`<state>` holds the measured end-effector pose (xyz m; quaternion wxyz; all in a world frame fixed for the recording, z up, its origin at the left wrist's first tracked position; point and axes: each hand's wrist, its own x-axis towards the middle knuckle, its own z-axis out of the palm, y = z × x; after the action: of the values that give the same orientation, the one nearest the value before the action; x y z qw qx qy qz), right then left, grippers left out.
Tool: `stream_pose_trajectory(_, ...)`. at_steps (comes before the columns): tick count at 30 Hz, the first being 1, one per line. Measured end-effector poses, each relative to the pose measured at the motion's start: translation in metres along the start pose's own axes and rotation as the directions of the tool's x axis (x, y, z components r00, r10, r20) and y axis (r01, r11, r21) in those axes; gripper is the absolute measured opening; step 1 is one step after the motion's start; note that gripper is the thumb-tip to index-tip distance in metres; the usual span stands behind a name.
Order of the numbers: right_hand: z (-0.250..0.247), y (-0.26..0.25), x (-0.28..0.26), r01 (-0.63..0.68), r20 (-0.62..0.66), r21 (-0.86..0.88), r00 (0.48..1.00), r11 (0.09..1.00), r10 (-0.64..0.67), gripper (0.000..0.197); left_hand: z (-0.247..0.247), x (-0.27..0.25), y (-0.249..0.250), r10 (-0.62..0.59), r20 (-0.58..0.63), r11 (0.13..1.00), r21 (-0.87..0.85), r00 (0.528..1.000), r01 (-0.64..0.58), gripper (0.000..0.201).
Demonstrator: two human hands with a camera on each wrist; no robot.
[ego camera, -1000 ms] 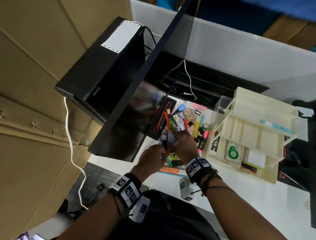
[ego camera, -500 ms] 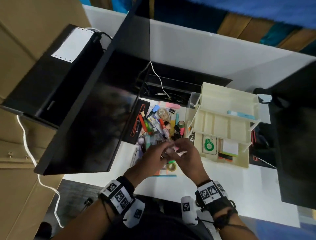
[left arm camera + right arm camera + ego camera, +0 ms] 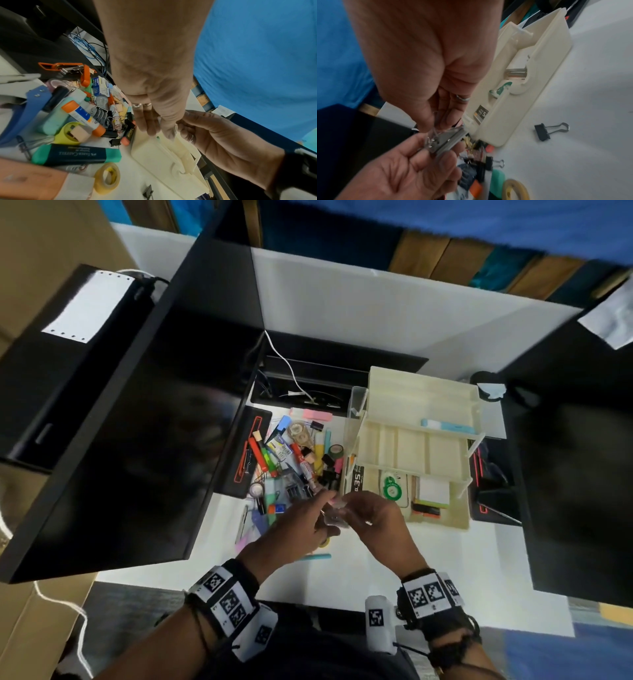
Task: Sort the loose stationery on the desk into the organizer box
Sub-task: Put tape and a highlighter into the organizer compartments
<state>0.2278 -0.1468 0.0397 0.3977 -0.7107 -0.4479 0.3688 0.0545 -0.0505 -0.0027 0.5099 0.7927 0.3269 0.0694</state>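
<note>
A small clear case of staples (image 3: 444, 140) hangs above the desk between both hands, just off the front left corner of the cream organizer box (image 3: 442, 522). My left hand (image 3: 322, 513) grips its near end from below (image 3: 426, 155). From above, my right hand (image 3: 354, 508) pinches the far end with thumb and fingers (image 3: 447, 121). In the left wrist view the case (image 3: 175, 128) barely shows between the fingers. The loose stationery pile (image 3: 294, 460) lies left of the organizer. The organizer's tiered tray (image 3: 411, 446) stands open.
A green highlighter (image 3: 75, 154), yellow tape roll (image 3: 107, 177) and glue stick (image 3: 82, 116) lie under my left wrist. One black binder clip (image 3: 547, 131) sits alone in front of the organizer. Black monitors (image 3: 137, 440) flank the desk on both sides.
Both hands have lifted out of the stationery pile and come together on the clear case, drifting right toward the organizer's corner. The head view has also swung right.
</note>
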Motion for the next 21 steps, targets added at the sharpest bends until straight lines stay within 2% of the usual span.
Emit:
stream_pose_trajectory(3, -0.022, 0.001, 0.007, -0.064, -0.129, 0.013, 0.99, 0.998, 0.065, 0.008, -0.001, 0.005, 0.002, 0.003, -0.028, 1.0, 0.019, 1.0, -0.003, 0.068)
stream_pose_trajectory(5, -0.037, 0.009, 0.011, -0.125, -0.208, 0.045, 0.969, 0.991, 0.132, 0.015, -0.001, 0.004, -0.001, 0.007, -0.035, 0.999, 0.033, 0.999, -0.006, 0.067)
stream_pose_trajectory(7, -0.056, 0.017, 0.01, -0.174, -0.246, 0.033, 0.953, 0.984, 0.176, 0.019, 0.002, 0.005, -0.004, 0.046, -0.029, 0.996, 0.082, 0.999, -0.043, 0.064)
stream_pose_trajectory(9, -0.076, 0.023, 0.007, -0.203, -0.279, 0.031, 0.938, 0.979, 0.204, 0.014, 0.003, 0.004, -0.006, 0.084, -0.015, 0.99, 0.111, 0.996, -0.082, 0.061)
stream_pose_trajectory(11, -0.1, 0.031, 0.003, -0.246, -0.34, 0.037, 0.908, 0.969, 0.244, 0.011, 0.004, 0.005, -0.007, 0.111, 0.008, 0.985, 0.135, 0.994, -0.111, 0.062)
stream_pose_trajectory(14, -0.131, 0.05, -0.005, -0.388, -0.428, -0.018, 0.836, 0.921, 0.344, 0.009, 0.007, 0.009, -0.008, 0.115, 0.033, 0.98, 0.162, 0.993, -0.119, 0.065)
stream_pose_trajectory(17, -0.144, 0.068, -0.007, -0.518, -0.404, -0.081, 0.798, 0.851, 0.447, 0.017, 0.009, 0.011, -0.002, 0.093, 0.034, 0.982, 0.16, 0.995, -0.097, 0.063)
stream_pose_trajectory(19, -0.145, 0.077, -0.005, -0.569, -0.36, -0.162, 0.795, 0.807, 0.488, 0.025, 0.008, 0.013, 0.002, 0.071, 0.032, 0.985, 0.156, 0.997, -0.076, 0.06)
stream_pose_trajectory(21, -0.143, 0.082, -0.003, -0.588, -0.326, -0.215, 0.796, 0.779, 0.511, 0.023, 0.007, 0.013, 0.003, 0.05, 0.041, 0.986, 0.158, 0.998, -0.055, 0.058)
